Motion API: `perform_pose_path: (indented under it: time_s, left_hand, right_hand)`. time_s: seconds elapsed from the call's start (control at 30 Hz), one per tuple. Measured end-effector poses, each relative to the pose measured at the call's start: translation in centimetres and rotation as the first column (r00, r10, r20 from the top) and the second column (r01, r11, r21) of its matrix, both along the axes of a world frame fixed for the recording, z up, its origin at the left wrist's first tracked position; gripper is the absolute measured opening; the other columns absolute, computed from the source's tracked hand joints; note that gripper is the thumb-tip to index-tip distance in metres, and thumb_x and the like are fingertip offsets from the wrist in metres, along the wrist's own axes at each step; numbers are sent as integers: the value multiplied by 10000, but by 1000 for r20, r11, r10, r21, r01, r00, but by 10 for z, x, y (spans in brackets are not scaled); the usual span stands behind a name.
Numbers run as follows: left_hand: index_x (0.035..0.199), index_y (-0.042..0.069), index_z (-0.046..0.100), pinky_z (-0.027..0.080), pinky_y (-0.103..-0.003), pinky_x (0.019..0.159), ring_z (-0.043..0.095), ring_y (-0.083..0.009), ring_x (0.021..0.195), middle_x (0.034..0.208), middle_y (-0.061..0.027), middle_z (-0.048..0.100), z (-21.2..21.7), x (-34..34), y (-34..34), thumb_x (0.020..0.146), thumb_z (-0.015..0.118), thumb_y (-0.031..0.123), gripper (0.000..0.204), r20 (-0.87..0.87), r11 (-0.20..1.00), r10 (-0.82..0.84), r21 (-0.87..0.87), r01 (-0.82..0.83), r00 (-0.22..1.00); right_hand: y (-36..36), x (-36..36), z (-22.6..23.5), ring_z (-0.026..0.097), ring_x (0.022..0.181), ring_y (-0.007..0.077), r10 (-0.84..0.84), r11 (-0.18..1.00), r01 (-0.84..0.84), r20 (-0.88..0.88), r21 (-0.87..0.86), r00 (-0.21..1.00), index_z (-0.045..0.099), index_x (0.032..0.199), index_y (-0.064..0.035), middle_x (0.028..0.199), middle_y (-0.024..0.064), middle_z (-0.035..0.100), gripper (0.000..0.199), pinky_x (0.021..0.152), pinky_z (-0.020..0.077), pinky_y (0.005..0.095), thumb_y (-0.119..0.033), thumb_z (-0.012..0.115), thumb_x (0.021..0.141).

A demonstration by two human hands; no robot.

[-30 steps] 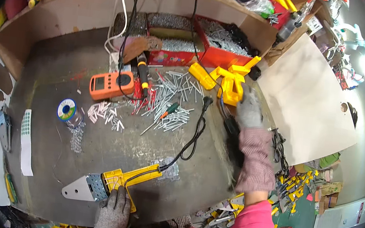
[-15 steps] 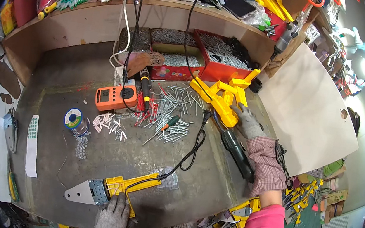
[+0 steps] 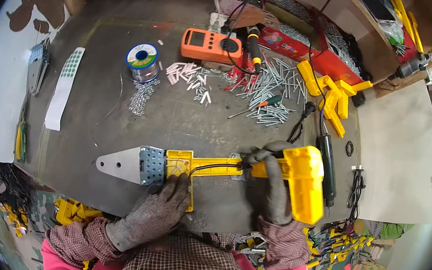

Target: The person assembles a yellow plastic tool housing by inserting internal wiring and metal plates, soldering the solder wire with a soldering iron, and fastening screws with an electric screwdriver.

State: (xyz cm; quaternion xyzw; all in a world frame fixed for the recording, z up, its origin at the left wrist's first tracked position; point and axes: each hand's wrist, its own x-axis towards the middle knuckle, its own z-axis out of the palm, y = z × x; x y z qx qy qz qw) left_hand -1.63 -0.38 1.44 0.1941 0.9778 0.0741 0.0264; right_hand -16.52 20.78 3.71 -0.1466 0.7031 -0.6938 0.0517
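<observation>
An open yellow tool housing (image 3: 216, 166) lies across the near part of the table. A perforated metal sleeve (image 3: 152, 166) and a flat pointed metal plate (image 3: 119, 165) extend from its left end. White wires and a black cord run inside the housing. My gloved left hand (image 3: 155, 211) grips its near edge, fingers together beside the wires. In my gloved right hand (image 3: 274, 188) is a yellow housing cover (image 3: 303, 189), tilted above the housing's right end. Some right fingers are at the cord there; the cover partly hides their grip.
Beyond lie a solder spool (image 3: 143, 63), white sleeves (image 3: 185, 74), loose screws (image 3: 281, 89), a screwdriver (image 3: 268, 101) and an orange meter (image 3: 210, 47). Several yellow covers (image 3: 334, 98) are piled far right. A black cylindrical tool (image 3: 326, 167) with a cord lies right of my right hand.
My right hand has come back from the far-right pile with a yellow cover, now over the housing's right end. My left hand stays at the housing. The whole view has shifted.
</observation>
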Motion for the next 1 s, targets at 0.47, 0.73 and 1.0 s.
perform_pose_path:
  time_s: [0.47,0.73,1.0]
  left_hand:
    - [1195,-10,583,469,-412,944,524,-322,1189,1324,-201,520,-18,20,-21,874,608,293,441,72,993,-80,98,73,994]
    - [1478,217,390,221,-633,1112,306,-441,1380,1531,-207,274,-7,-6,-58,664,763,608,977,-80,903,41,430,-2,996]
    - [1422,260,463,263,-626,1090,383,-428,1330,1451,-239,357,1,-7,-47,619,837,397,896,-66,901,64,433,-29,996]
  right_hand:
    - [-51,15,0,503,1141,371,609,563,-409,-26,718,792,470,1302,-44,1196,196,527,475,1018,344,464,-173,609,867]
    - [-50,24,-11,497,1140,364,630,618,-276,-254,736,734,485,1283,-32,1190,179,537,406,1022,302,470,-117,570,895]
    - [-50,29,-7,531,1070,336,626,598,-102,-383,795,679,540,1223,-52,1148,146,568,352,975,351,464,-115,597,881]
